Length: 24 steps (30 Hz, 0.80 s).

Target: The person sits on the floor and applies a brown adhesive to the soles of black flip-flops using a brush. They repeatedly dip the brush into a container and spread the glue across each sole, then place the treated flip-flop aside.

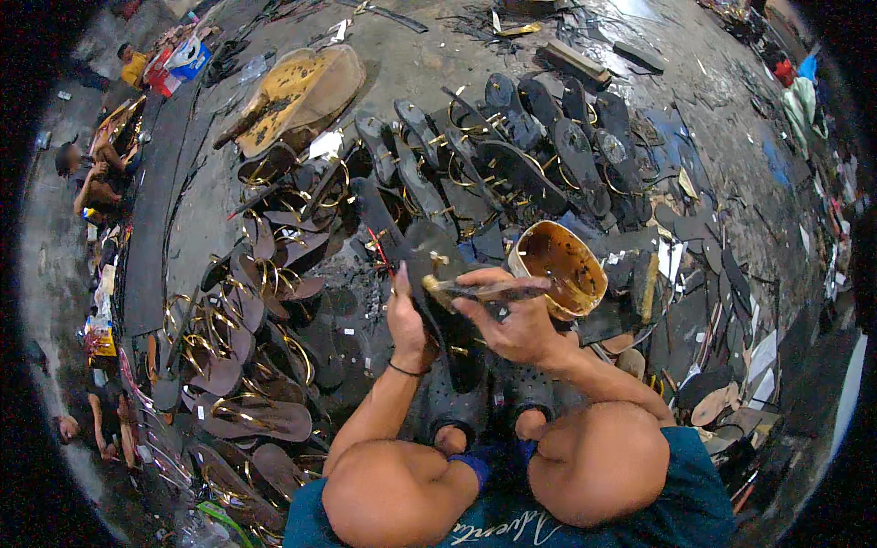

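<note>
My left hand (408,320) grips a dark sandal sole (462,361) by its left edge, holding it up in front of my knees. Small yellowish patches mark the sole's upper face. In my right hand (523,331) is a brush (502,290), pinched between thumb and fingers. Its yellowish tip meets the sole near the middle. Just beyond the right hand stands a tub (594,306) with brown, glue-like liquid and dark specks inside. The fingers of my left hand are partly hidden behind the sole.
Rows of dark soles (575,151) lie ahead. Sandals with gold straps (215,333) pile up at the left. A brown-stained board (297,96) rests at far left. Scraps and offcuts (671,260) litter the right. People (100,178) sit along the left edge.
</note>
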{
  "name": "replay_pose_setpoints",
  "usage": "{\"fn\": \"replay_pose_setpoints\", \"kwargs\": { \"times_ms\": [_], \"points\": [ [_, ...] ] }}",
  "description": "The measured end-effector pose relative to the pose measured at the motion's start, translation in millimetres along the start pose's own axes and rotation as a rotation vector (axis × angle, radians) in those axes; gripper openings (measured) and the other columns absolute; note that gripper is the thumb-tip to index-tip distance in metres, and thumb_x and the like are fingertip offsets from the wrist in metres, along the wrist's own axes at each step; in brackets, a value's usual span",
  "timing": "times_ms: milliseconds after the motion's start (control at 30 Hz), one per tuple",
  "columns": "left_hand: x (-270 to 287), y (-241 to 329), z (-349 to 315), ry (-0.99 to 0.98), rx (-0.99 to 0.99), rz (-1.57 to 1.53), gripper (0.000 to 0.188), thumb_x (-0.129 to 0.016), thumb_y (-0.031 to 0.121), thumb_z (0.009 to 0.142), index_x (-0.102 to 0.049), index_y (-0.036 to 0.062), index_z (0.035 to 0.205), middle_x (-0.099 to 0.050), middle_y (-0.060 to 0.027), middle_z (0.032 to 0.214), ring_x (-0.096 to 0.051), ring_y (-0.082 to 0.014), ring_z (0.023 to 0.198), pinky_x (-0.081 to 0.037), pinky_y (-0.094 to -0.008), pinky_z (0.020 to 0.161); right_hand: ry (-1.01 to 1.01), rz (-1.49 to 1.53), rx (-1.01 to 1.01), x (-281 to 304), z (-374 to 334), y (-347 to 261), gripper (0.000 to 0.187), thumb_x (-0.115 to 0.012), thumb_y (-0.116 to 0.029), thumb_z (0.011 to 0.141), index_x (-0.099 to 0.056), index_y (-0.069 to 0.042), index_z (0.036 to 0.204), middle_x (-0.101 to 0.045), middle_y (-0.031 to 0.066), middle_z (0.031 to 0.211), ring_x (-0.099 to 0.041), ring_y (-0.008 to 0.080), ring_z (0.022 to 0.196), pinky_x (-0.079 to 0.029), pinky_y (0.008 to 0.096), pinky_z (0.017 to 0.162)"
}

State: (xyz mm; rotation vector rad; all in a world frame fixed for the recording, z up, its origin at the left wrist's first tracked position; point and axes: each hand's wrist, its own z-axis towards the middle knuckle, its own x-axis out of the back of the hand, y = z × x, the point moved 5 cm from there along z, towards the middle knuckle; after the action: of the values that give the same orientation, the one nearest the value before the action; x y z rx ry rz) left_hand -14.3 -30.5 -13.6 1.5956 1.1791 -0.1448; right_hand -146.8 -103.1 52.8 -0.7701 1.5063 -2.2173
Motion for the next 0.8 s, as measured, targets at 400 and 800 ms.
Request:
{"fn": "replay_pose_setpoints", "kwargs": {
  "times_ms": [400, 800],
  "points": [
    [25.5, 7.5, -75.8, -0.081, 0.385, 0.136, 0.045, -0.042, 0.038, 0.101, -0.057, 0.0010, 0.120, -0.065, -0.0084, 0.109, -0.065, -0.0184, 0.093, -0.052, -0.0303, 0.086, 0.164, 1.034, -0.756, 17.4, 9.9, 35.5, 0.028, -0.065, -0.027, 0.092, -0.061, -0.007, 0.111, -0.066, 0.0028, 0.104, -0.061, 0.0148, 0.091, -0.050, 0.0309, 0.074],
    [-1.7, 35.8, 2.6, -0.046, 0.100, -0.081, 0.058, -0.051, 0.051, 0.094, -0.055, -0.0009, 0.120, -0.066, -0.0115, 0.107, -0.065, -0.0192, 0.097, -0.053, -0.0332, 0.090, 0.038, 0.017, -0.162, -30.0, 10.1, 13.3, 0.026, -0.069, -0.025, 0.086, -0.065, -0.002, 0.099, -0.069, 0.0085, 0.090, -0.066, 0.0215, 0.084, -0.051, 0.0333, 0.079]
  ]
}}
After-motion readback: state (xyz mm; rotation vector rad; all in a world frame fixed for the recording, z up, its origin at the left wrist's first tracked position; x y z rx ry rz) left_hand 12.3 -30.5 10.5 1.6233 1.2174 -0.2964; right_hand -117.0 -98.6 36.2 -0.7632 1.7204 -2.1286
